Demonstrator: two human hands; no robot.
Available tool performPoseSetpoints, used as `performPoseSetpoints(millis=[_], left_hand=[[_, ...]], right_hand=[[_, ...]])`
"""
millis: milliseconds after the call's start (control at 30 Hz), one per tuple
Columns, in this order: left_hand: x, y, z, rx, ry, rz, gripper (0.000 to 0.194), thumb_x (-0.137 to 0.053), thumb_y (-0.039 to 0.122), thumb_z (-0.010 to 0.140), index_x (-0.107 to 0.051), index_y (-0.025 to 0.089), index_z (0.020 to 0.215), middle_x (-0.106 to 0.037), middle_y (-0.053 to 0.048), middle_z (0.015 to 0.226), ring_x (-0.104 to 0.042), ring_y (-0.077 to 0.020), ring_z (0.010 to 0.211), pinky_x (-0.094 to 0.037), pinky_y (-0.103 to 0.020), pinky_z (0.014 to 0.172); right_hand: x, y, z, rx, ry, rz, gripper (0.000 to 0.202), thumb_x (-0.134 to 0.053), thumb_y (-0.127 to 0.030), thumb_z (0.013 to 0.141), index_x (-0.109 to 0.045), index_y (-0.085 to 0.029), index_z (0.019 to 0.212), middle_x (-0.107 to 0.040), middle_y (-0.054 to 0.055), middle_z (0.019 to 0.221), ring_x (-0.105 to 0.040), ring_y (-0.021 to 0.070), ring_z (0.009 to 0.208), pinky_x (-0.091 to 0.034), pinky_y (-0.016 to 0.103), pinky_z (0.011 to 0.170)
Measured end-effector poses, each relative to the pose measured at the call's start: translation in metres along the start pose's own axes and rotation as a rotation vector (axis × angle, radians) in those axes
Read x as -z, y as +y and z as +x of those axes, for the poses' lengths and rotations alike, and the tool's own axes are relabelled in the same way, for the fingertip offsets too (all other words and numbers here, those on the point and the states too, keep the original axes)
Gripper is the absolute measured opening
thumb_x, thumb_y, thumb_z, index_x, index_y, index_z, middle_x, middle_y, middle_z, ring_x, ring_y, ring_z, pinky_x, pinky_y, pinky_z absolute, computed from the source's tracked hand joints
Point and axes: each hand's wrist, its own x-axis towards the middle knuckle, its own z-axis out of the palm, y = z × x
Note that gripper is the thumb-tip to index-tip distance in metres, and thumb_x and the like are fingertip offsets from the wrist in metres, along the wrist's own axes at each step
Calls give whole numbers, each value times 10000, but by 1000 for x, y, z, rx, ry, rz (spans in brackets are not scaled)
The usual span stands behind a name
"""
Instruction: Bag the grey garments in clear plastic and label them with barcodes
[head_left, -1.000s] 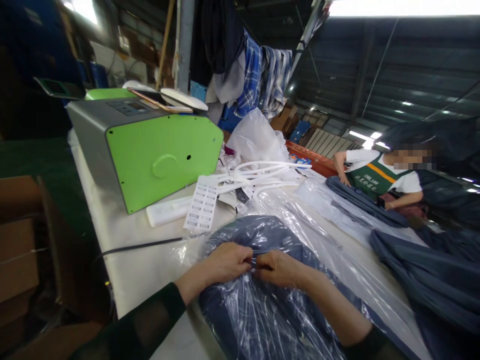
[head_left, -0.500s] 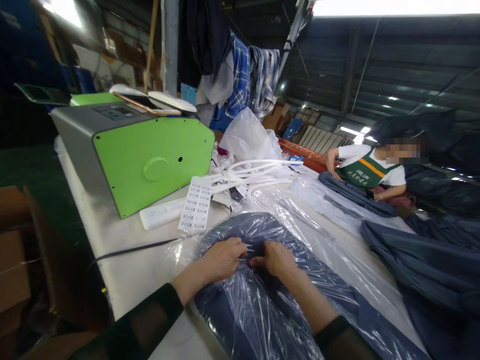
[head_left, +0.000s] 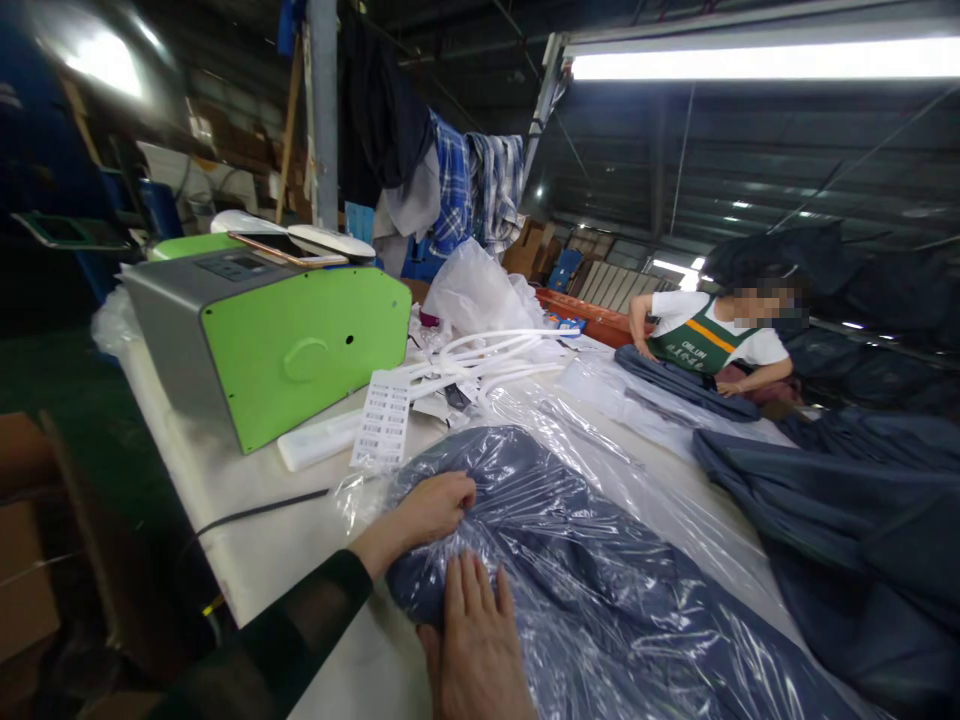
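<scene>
A dark blue garment in a clear plastic bag [head_left: 600, 560] lies across the near part of the white table. My left hand [head_left: 437, 506] is closed on the bag's upper left part, fingers curled into the plastic. Just below it, my right hand [head_left: 480, 630] lies flat on the bag with its fingers stretched out. A sheet of barcode stickers [head_left: 382, 420] rests on the table beyond my left hand, beside a white oblong object [head_left: 319, 440].
A green and grey machine [head_left: 307, 350] stands at the left with a phone on top. White strips [head_left: 495, 350] and crumpled plastic [head_left: 476, 285] lie behind. At the right are dark garments [head_left: 840, 520] and a person [head_left: 697, 335] handling cloth.
My right hand has left its place beside my left hand, moved down and to the left, and opened flat on the bag. The view has shifted slightly.
</scene>
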Motion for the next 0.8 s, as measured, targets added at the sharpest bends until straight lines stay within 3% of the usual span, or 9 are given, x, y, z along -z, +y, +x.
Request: performPoseSetpoints(millis=[100,167,300,367,467,533,633,700,800], left_hand=[[1,-1,2,-4,4,-18,170,-481,39,697,-561,181,745,-572,-11,831,-536,-150,789,-401,-247,735],[2,-2,3,-8,6,-32,164,-484,44,702,-568,178,746,-570,-6,823,-534,-141,772,-399,-238,727],[5,-1,3,-17,-4,-45,152,-496,53,716,-588,166,760,-576,-5,820,-538,-130,764,-402,-225,725],[8,2,2,-25,-18,-41,134,-503,72,739,-600,157,772,-582,-10,831,-546,-129,788,-407,-222,751],[17,6,1,-48,-65,-34,153,-477,164,834,-621,153,783,-586,-15,845,-560,-128,829,-413,-218,790],[25,10,0,-69,-130,-27,202,-483,260,874,-638,161,790,-589,-10,848,-567,-128,839,-418,-213,782],[37,14,-1,-101,-244,11,171,-659,362,779,-659,193,805,-597,5,877,-568,-148,871,-417,-218,753],[44,17,-2,-107,-296,60,210,-761,331,672,-657,206,805,-592,6,892,-558,-179,902,-408,-244,758],[50,20,-5,-97,-315,130,218,-771,282,654,-636,195,801,-577,-9,889,-540,-216,922,-393,-286,778]], right_hand=[[19,6,-13,60,23,95,377,-502,-452,897,-655,-186,1116,-662,118,1172,-608,302,1102,-458,502,977],[35,14,-14,74,-13,127,288,-487,-339,911,-628,-236,1141,-651,79,1202,-604,253,1109,-464,449,972],[56,32,7,-135,-88,126,364,-500,-200,856,-584,-184,1211,-595,127,1270,-568,281,1144,-481,432,909],[57,38,24,-360,-170,198,366,-572,-205,816,-607,-169,1178,-615,137,1227,-573,301,1122,-464,430,908],[51,43,46,-581,-298,341,124,-593,-217,819,-681,-193,903,-704,56,901,-649,228,871,-462,319,771],[46,46,52,-622,-310,357,149,-562,-241,850,-638,-198,730,-679,22,753,-639,198,755,-424,285,684],[41,47,53,-631,-297,332,148,-524,-249,882,-581,-198,755,-665,29,814,-624,200,785,-382,278,678],[39,47,50,-622,-308,330,134,-490,-243,903,-540,-203,785,-657,31,834,-616,201,794,-365,273,676],[38,45,48,-607,-326,329,150,-421,-260,937,-487,-209,812,-644,43,785,-614,219,767,-338,280,651]])
